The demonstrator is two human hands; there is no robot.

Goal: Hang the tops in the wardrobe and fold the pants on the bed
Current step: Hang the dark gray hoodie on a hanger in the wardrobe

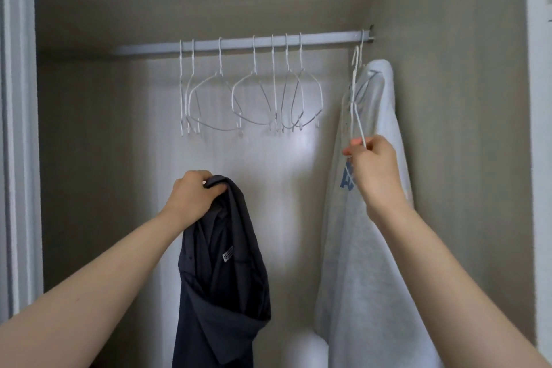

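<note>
at the rail's (pixel 239 43) right end a grey sweatshirt (pixel 367 218) already hangs; right hand (pixel 372 164) pinches a hanger (pixel 357 104), left hand (pixel 194 191) clamped on the dark top (pixel 221 278), not yet hung.

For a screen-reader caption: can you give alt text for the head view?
The left hand holds a dark shirt while the right hand grips a white hanger beside a hung grey sweatshirt. Empty hangers line the wardrobe rail.
</note>
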